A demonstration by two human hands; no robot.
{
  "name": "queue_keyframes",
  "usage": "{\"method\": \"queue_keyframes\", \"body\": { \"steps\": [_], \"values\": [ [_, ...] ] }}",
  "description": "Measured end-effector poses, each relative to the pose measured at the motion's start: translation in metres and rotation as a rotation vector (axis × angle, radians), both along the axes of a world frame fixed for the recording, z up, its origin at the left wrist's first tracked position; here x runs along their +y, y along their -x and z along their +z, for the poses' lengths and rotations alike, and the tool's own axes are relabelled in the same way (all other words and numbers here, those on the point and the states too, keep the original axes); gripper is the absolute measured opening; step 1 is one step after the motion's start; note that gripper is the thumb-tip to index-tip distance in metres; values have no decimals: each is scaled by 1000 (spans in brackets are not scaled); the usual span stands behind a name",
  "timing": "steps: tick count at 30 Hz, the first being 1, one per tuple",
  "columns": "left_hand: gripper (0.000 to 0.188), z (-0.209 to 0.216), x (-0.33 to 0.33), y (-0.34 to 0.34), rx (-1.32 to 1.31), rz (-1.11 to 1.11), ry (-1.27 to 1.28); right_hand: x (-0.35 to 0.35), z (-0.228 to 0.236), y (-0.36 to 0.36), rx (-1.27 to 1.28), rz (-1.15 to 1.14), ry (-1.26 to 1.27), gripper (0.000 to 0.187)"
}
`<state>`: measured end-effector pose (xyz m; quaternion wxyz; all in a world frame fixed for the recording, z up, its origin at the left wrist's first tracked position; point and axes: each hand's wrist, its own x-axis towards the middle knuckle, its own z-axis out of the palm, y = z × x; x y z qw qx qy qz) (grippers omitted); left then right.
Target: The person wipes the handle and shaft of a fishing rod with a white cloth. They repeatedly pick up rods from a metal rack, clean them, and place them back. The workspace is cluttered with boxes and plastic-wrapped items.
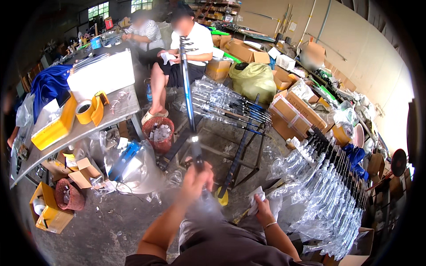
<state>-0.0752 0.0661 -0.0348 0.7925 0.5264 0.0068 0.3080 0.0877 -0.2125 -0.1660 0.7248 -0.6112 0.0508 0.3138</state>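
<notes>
My left hand (pixel 198 179) is wrapped around the lower part of a long blue and black fishing rod (pixel 189 104), which stands nearly upright in front of me. Below that hand the rod's end blurs into something clear and shiny. Off to the right, my right hand (pixel 265 213) grips a folded white cloth (pixel 256 199), apart from the rod. Beyond the rod, a metal rack (pixel 250 164) bears several more rods (pixel 230 106), partly in clear plastic sleeves. Close to my right side lies a large row of plastic-sleeved rods (pixel 328 190) with dark ends.
A co-worker (pixel 195 44) sits ahead with a white cloth; another person (pixel 148 35) sits behind. On the left table (pixel 117 111) are a white box (pixel 104 75) and tape rolls (pixel 84 111). Red baskets (pixel 159 137) and a carton (pixel 51 208) stand on the floor. Cartons (pixel 295 113) crowd the right.
</notes>
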Motion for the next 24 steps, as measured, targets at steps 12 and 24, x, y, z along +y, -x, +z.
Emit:
{"method": "queue_keyframes", "body": {
  "steps": [12,24],
  "values": [
    [33,-10,-10,-2,-40,-201,208,44,142,2,-310,70,-128,28],
    [38,5,-7,-19,-65,-312,114,83,223,-9,-686,322,-311,59]
  ]
}}
